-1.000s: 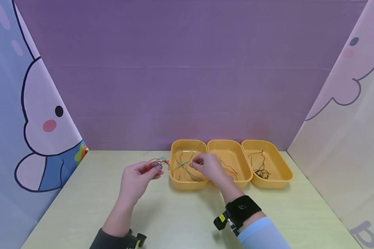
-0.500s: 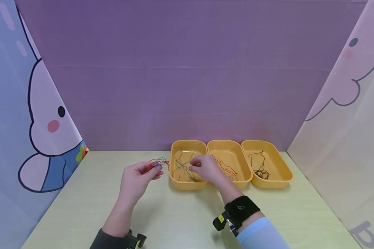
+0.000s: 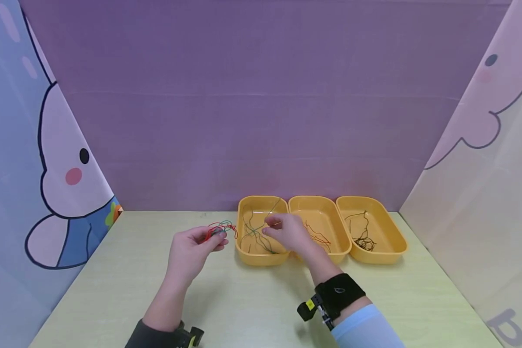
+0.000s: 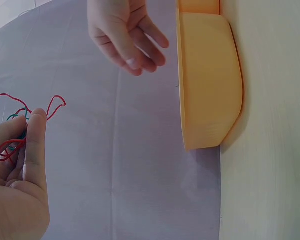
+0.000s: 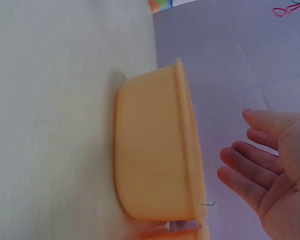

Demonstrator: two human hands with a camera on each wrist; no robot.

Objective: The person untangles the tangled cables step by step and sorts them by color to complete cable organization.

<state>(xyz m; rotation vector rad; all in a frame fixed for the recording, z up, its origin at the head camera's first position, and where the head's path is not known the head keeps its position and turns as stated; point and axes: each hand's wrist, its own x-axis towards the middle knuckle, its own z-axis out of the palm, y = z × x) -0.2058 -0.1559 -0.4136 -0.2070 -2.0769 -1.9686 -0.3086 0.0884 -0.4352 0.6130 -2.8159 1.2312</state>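
My left hand (image 3: 191,253) pinches a tangled bundle of red and green wires (image 4: 11,144) between thumb and fingers, in the air left of the trays. Above the left yellow tray (image 3: 263,260) hovers my right hand (image 3: 289,233). Its fingers are loosely bent, and the right wrist view shows nothing between them. Several thin green wires (image 3: 255,233) lie spread in that left tray. Red wires (image 3: 319,237) lie in the middle yellow tray (image 3: 317,207), partly hidden by my right hand and forearm.
A coil of black wires (image 3: 365,243) sits in the right yellow tray (image 3: 384,217). The three trays stand side by side at the back of the pale table (image 3: 243,309), near a purple backdrop (image 3: 261,106). Printed panels flank both sides.
My right hand shifts only slightly above the left tray, and the green wires beneath it have spread a little. The left hand keeps its hold on the wire bundle without moving.
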